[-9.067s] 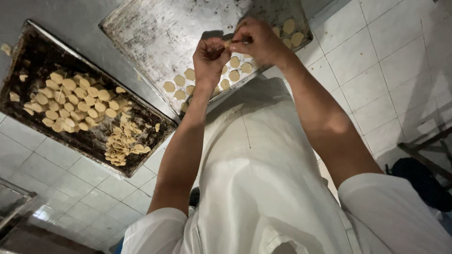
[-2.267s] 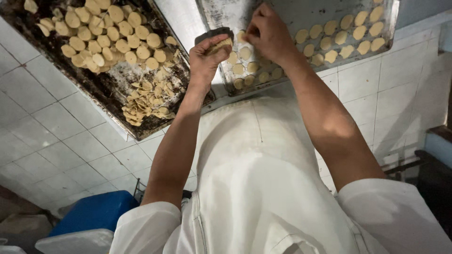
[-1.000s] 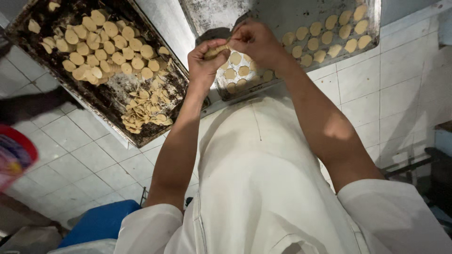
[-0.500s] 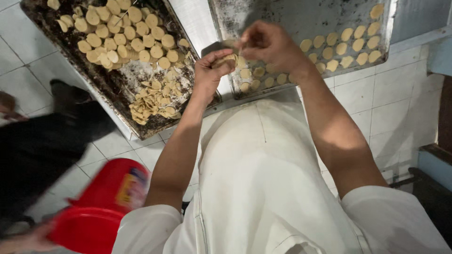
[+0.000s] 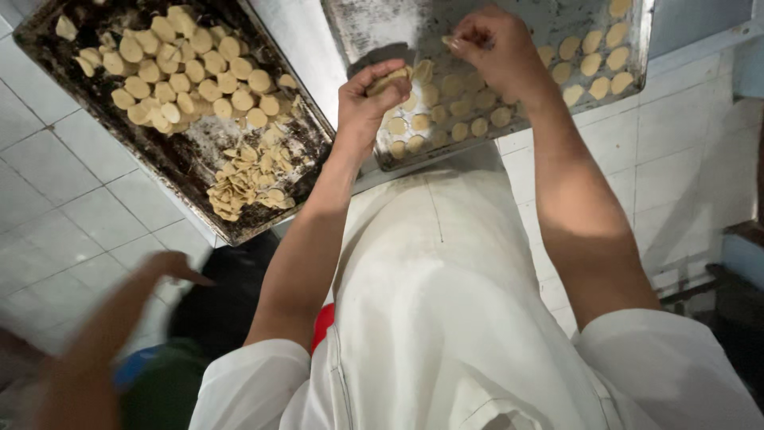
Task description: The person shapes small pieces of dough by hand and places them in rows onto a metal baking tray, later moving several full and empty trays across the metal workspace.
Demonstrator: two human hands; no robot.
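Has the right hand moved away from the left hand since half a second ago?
Yes. The right hand has gone farther up the metal tray, away from the left hand.

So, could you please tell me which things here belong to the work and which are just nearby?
In use:
left hand, holding dough pieces
right hand
light tray of dough rounds

Just nearby:
dark tray
another person's arm
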